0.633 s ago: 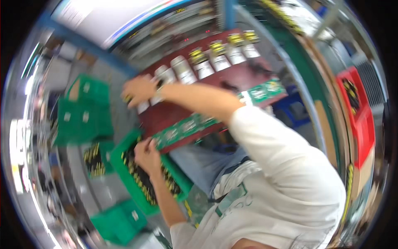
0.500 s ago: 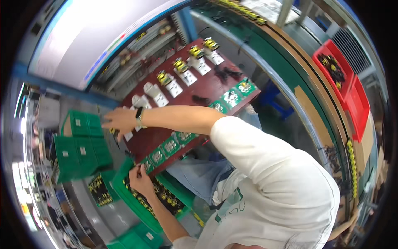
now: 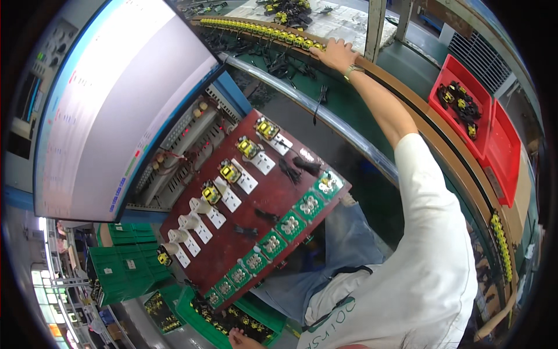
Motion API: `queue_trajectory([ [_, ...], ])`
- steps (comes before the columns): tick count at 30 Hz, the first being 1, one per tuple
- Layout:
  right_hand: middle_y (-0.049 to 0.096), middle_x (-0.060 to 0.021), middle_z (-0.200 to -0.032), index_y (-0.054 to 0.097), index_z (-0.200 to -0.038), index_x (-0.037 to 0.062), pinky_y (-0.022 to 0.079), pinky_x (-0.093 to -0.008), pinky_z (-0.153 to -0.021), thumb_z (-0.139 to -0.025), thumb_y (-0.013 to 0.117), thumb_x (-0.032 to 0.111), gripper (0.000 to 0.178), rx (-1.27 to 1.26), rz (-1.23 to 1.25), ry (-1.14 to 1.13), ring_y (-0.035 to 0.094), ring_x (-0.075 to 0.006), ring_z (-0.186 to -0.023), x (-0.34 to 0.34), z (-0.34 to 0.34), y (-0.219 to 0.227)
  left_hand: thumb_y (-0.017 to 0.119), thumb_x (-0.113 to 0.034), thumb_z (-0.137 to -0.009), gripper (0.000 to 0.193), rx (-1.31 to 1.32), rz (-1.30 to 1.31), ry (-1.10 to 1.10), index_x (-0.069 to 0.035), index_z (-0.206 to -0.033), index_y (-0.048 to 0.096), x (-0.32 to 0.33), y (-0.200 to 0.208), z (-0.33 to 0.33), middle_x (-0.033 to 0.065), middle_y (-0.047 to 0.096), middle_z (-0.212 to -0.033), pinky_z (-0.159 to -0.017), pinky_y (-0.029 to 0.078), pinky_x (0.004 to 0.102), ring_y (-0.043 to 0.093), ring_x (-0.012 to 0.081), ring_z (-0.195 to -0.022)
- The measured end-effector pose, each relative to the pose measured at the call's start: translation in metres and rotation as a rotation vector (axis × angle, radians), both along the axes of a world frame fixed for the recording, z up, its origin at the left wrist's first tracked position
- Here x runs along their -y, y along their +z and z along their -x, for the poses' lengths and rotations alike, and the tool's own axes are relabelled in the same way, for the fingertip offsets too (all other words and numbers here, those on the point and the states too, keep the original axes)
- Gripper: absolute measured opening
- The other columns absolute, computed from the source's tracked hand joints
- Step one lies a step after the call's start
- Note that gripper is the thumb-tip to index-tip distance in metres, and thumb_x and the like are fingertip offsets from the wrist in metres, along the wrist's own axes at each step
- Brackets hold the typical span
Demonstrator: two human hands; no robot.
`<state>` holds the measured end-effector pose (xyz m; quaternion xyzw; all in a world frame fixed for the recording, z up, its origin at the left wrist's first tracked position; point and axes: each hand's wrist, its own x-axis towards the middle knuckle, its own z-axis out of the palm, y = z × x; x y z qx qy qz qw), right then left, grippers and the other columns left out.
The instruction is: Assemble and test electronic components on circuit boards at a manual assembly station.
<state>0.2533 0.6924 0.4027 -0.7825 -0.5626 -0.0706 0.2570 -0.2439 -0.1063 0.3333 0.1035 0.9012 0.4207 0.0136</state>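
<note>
My right hand (image 3: 339,57), with a band at its wrist, reaches far out to the brown rail, at the right end of a row of small yellow-and-black circuit boards (image 3: 273,32). Its fingers are apart, and the thumb is beside the last board. My left hand (image 3: 243,340) is low at the bottom edge, over a green bin (image 3: 189,314) full of black-and-yellow boards. Its fingers are curled together; what they hold, if anything, is hidden. Between them, the dark red table (image 3: 232,218) carries white sockets (image 3: 247,176) with yellow boards (image 3: 231,171) on several.
Green round-holed panels (image 3: 290,225) line the table's near edge; black cords (image 3: 290,170) lie beside them. A large screen (image 3: 133,110) stands at left. A metal pipe (image 3: 302,93) runs beside the green conveyor. Red trays (image 3: 503,154) sit at right, green crates (image 3: 131,273) at lower left.
My right hand has swung from the table's left end over to the rail at the far side. The view has turned with it. My left hand now shows lower in the picture, still by the green bin.
</note>
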Motion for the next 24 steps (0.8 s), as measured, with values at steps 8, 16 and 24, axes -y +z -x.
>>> queue_trajectory([
  [8, 0.065, -0.0170, -0.136, 0.080, -0.122, 0.0072, 0.047, -0.0611, -0.100, -0.092, 0.064, 0.079, 0.080, -0.048, 0.116, 0.068, 0.059, -0.0437, -0.120, -0.016, -0.016, -0.010, 0.060, -0.034, -0.114, 0.038, -0.088, 0.061, -0.170, -0.003, -0.118, 0.081, -0.065, 0.068, -0.029, 0.0138, 0.081, -0.105, -0.088, 0.058, 0.0397, 0.073, 0.0294, -0.094],
  [16, 0.067, -0.0140, -0.119, 0.082, -0.123, 0.0086, 0.050, -0.0515, -0.094, -0.090, 0.071, 0.075, 0.075, -0.007, 0.049, 0.119, 0.061, -0.0366, -0.108, 0.151, -0.111, -0.013, 0.068, 0.000, -0.095, 0.017, -0.248, -0.225, -1.322, 0.003, -0.107, 0.078, -0.248, 0.198, -0.176, 0.0133, 0.077, -0.099, -0.077, 0.054, 0.0319, 0.068, 0.0229, -0.084],
  [24, 0.063, -0.0110, -0.121, 0.075, -0.135, 0.0129, 0.046, -0.0478, -0.098, -0.087, 0.077, 0.070, 0.075, 0.091, 0.047, 0.061, 0.057, -0.0337, -0.112, 0.345, -0.216, -0.003, 0.072, -0.001, -0.090, 0.043, -0.307, -0.315, -2.190, -0.002, -0.133, 0.068, -0.458, 0.154, -0.412, 0.0124, 0.069, -0.121, -0.084, 0.056, 0.0400, 0.068, 0.0301, -0.089],
])
